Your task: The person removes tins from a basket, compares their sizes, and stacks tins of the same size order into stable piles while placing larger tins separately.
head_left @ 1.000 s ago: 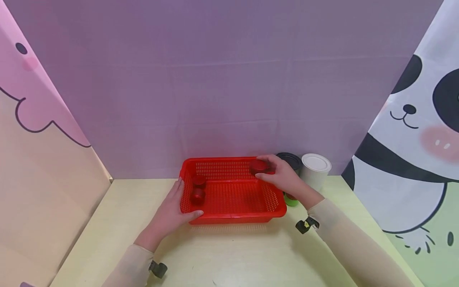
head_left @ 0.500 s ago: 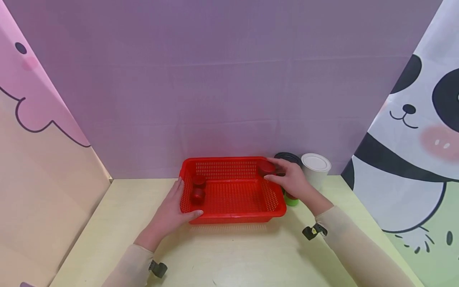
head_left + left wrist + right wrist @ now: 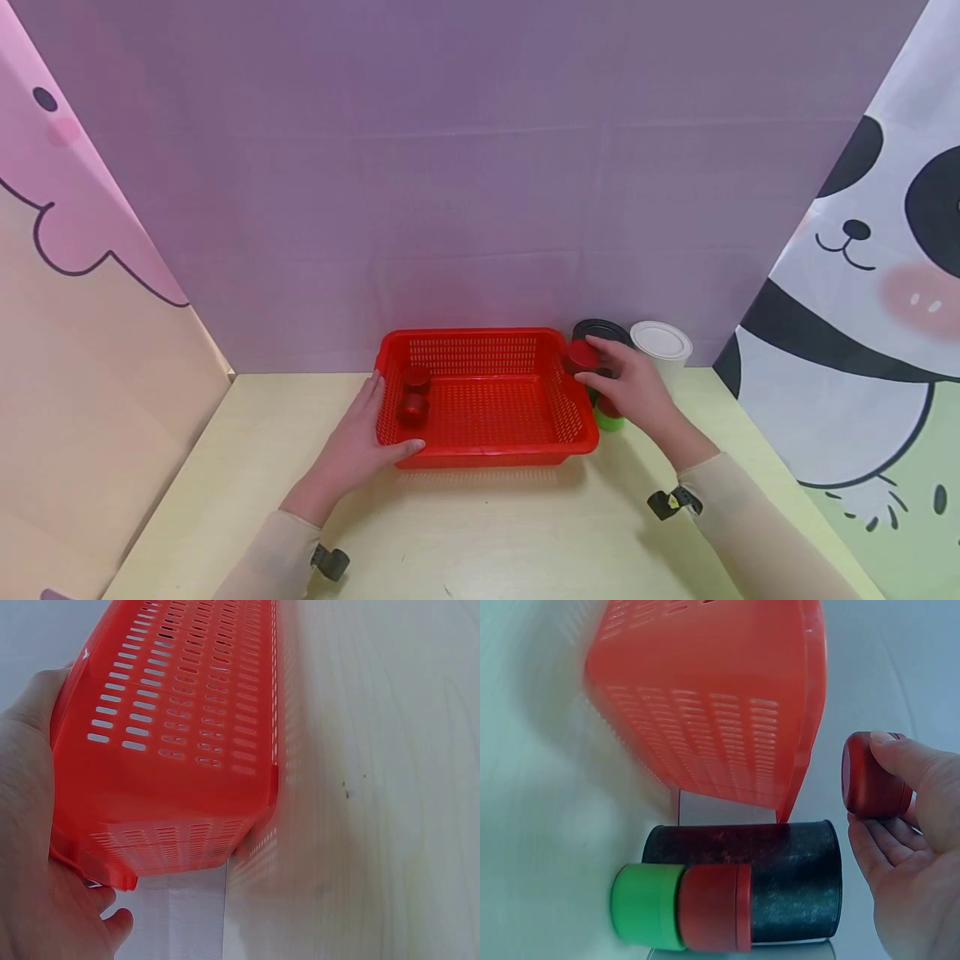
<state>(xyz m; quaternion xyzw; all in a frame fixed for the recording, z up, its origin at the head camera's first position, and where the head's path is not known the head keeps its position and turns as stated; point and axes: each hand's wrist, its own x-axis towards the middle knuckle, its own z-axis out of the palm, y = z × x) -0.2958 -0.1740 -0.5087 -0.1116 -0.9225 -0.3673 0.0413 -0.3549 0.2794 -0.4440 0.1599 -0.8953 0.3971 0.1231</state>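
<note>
A small round red container (image 3: 582, 357) is held between the thumb and fingers of my right hand (image 3: 637, 392), above the back right rim of the red plastic basket (image 3: 480, 454). In the right wrist view the held red container (image 3: 877, 776) hangs higher than a dark can (image 3: 795, 877). My left hand (image 3: 360, 442) grips the basket's front left corner, its thumb on the front rim and its fingers along the left side. Inside the basket, two red containers (image 3: 413, 410) sit one in front of the other at the left end.
Right of the basket, a red container (image 3: 709, 907) stands on a green one (image 3: 641, 906). Behind them are the black-lidded can (image 3: 600, 330) and a white can (image 3: 662, 350). A purple backdrop (image 3: 480, 167) rises along the back edge of the pale wooden table (image 3: 480, 533).
My right hand has moved rightward with the red container, from over the basket's back right part to its rim beside the dark can. The left hand and basket stay put.
</note>
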